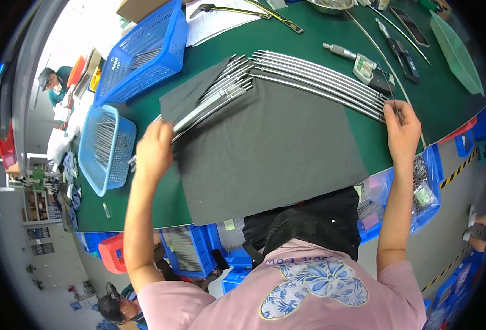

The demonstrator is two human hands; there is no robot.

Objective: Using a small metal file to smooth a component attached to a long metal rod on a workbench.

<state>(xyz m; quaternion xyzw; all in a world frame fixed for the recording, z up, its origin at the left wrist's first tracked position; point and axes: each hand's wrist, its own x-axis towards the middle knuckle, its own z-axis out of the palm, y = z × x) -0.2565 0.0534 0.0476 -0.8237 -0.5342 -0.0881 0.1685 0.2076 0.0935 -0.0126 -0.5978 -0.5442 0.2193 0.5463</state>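
My left hand (pixel 155 149), slightly blurred, is closed around a long flat silver metal bar (pixel 203 109). A bracket-like piece sits near its far end, and its near end sticks out below the fist. Beside and beneath it, several thin metal rods (pixel 233 70) lie slanted on a dark grey cloth (pixel 276 148). A second row of long silver rods (pixel 320 80) fans out to the right, partly on the cloth. At that row's right end my right hand (pixel 403 129) has its fingers pinched together. Something thin and dark shows at the fingertips; its kind is unclear.
Left of the cloth stand a light blue basket (pixel 110 181) of rods and a darker blue basket (pixel 166 63). A micrometer (pixel 342 52), a phone (pixel 410 26) and a green tray (pixel 457 55) lie at the far right. Other people are at the left.
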